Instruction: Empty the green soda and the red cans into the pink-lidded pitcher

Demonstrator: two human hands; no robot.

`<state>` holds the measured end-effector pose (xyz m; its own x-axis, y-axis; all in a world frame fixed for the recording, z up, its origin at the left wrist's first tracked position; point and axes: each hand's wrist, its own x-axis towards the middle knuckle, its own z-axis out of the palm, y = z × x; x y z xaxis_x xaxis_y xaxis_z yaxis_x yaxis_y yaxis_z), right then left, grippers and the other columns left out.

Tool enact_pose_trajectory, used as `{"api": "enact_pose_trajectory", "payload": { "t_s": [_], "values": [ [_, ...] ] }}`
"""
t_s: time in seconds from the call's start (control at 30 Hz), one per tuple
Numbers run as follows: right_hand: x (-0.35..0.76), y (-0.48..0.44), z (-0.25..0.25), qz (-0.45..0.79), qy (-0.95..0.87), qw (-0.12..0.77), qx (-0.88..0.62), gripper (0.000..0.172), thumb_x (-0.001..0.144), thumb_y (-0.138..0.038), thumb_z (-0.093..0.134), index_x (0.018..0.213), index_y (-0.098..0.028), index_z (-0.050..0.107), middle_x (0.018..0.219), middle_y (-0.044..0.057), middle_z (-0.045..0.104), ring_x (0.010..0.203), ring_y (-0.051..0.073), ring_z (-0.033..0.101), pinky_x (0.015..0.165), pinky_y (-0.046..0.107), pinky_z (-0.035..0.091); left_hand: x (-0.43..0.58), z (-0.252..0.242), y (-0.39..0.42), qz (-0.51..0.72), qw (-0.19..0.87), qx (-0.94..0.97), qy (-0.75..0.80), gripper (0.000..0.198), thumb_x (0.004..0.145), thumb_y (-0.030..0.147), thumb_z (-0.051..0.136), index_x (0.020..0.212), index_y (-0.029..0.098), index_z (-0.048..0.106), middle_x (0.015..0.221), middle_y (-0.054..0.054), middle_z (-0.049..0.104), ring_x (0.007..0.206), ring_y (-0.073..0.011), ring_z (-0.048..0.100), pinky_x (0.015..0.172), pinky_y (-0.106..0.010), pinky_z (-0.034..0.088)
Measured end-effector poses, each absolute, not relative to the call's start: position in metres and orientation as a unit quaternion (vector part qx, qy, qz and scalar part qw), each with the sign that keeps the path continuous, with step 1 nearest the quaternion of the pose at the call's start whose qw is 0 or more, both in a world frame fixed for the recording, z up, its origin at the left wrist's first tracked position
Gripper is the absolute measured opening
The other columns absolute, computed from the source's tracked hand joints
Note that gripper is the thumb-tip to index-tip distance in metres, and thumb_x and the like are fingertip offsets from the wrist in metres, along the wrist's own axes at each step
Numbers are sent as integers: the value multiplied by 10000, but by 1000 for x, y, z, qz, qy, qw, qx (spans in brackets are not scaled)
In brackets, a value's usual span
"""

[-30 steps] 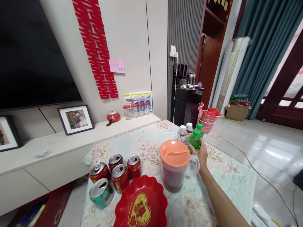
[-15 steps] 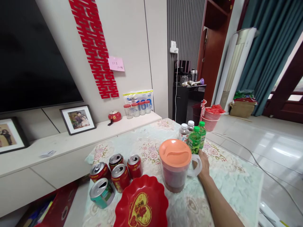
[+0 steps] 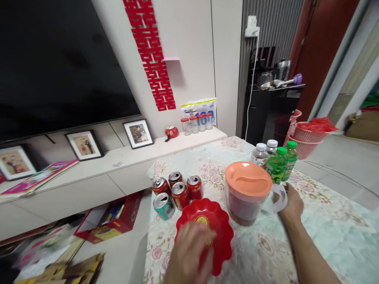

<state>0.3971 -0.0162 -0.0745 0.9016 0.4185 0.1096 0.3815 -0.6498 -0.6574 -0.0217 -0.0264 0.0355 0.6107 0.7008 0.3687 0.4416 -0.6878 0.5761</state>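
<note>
My left hand [image 3: 191, 252], blurred by motion, hovers over the red scalloped dish [image 3: 219, 225] with fingers apart and nothing visible in them. Whether it touches the dish is unclear. At the right, my right hand [image 3: 291, 205] is beside the handle of a clear plastic pitcher [image 3: 244, 207], close to the base of the green-capped bottles [image 3: 278, 165]. Its fingers are partly hidden, so I cannot tell if they grip anything. The pitcher holds dark liquid under an orange lid [image 3: 248, 177]. Several drink cans [image 3: 180, 195] stand left of it.
Two white-capped bottles [image 3: 260, 154] stand behind the pitcher. A floral cloth [image 3: 160, 242] covers the table. Along the wall, a white cabinet [image 3: 139, 159] bears photo frames and red-lidded jars [image 3: 194, 125]. An open red box [image 3: 118, 221] lies on the floor at left; pink baskets [image 3: 308, 146] stand at right.
The camera view has swung left and down. My left hand has come into view over the red dish. My right hand stays near the pitcher's handle and the green-capped bottles.
</note>
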Motion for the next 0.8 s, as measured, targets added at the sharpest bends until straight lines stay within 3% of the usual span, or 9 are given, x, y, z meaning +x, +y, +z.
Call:
{"api": "enact_pose_trajectory", "payload": {
  "t_s": [0.13,0.3,0.4,0.6,0.8],
  "values": [
    [395,-22,-69,42,-200,380,-902,402,1058,-403,679,1415,-220,651,1344,106,698,1198,243,692,1056,462,575,-8,79,62,239,48,916,319,388,966,89,563,1315,225,663,1329,-136,737,1261,-327,682,1077,-516,568],
    [392,-21,-65,58,-186,394,-898,442,1063,-428,666,1444,-206,637,1370,108,696,1210,250,689,1079,492,560,26,110,124,21,-10,929,370,681,882,138,745,1524,203,528,1565,-170,586,1458,-350,555,1244,-547,421],
    [391,-20,-64,61,-185,392,-899,447,1057,-428,681,1446,-211,642,1400,111,689,1236,257,685,1094,514,560,39,111,140,-68,-10,922,382,792,831,224,850,1544,224,506,1535,-163,616,1509,-351,509,1313,-599,304],
    [393,-21,-63,69,-200,385,-898,437,1046,-390,706,1436,-202,647,1403,111,683,1221,256,694,1065,512,589,47,110,154,-108,-6,915,387,525,821,280,875,1303,220,674,1352,-141,730,1361,-352,633,1280,-620,335],
    [396,-19,-70,49,-198,400,-894,412,1037,-363,723,1409,-194,668,1418,116,681,1275,271,678,1109,544,568,48,138,149,-46,-15,920,388,449,881,284,765,1309,199,660,1329,-137,687,1286,-346,661,1275,-585,342]
  ]
}}
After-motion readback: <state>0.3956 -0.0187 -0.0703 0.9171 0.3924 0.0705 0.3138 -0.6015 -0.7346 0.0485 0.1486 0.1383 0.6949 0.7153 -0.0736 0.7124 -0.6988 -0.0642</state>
